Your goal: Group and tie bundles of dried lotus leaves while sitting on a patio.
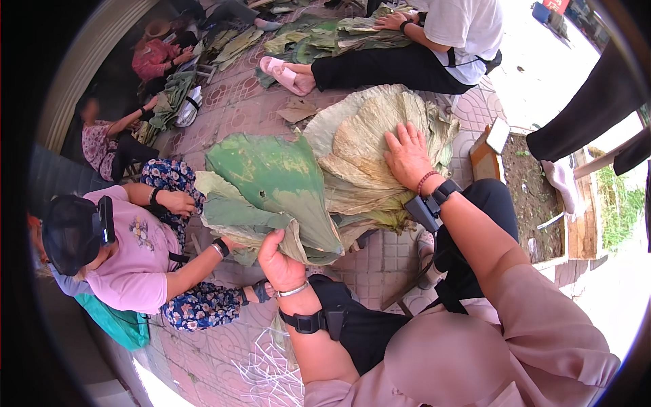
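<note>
My left hand (282, 262) grips the near edge of a folded green lotus leaf (269, 178), thumb on top and fingers hidden underneath. The leaf is partly dried, with a small dark hole and paler folds below. To its right, a thick stack of tan, dried lotus leaves (366, 132) spreads out in front of me. My right hand (409, 157) lies flat on that stack, palm down, with its fingers slightly spread. The green leaf overlaps the stack's left side. What supports the stack is mostly hidden.
Beside me on the left sits a person in a pink shirt (132, 244). White plastic strips (269, 366) lie on the tiled floor (213, 356). Ahead, another person has hands on more leaves (341, 38). A soil-filled planter (534, 198) stands at right.
</note>
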Demonstrator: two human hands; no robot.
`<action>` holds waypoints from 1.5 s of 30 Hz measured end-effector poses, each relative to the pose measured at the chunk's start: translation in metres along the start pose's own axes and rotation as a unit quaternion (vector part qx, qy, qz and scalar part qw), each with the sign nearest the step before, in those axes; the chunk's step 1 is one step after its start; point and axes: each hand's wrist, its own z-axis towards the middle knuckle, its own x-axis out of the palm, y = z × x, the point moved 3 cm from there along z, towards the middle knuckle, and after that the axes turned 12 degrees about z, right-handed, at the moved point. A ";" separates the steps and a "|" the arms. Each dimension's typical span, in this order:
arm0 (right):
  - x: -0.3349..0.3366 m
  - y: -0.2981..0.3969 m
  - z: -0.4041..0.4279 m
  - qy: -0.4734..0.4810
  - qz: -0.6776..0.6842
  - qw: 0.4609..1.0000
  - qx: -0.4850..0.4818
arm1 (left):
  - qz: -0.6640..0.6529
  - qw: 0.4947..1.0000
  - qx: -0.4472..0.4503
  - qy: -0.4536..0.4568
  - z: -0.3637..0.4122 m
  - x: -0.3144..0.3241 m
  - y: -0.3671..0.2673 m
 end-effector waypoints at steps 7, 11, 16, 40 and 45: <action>-0.005 0.003 0.005 0.085 0.042 0.994 0.044 | -0.021 1.000 -0.004 0.000 0.000 -0.003 -0.003; -0.021 0.049 0.000 -0.045 0.098 0.987 -0.118 | -0.021 1.000 0.015 0.004 -0.001 -0.001 -0.005; 0.003 0.082 -0.003 0.068 0.161 0.975 -0.140 | -0.023 1.000 0.016 0.006 -0.002 0.000 -0.008; 0.035 0.029 0.014 0.192 0.687 0.657 0.245 | -0.039 0.999 -0.005 0.003 0.003 -0.013 -0.003; 0.049 0.033 0.009 0.218 0.490 0.833 0.132 | -0.046 0.999 -0.007 0.005 0.003 -0.011 -0.003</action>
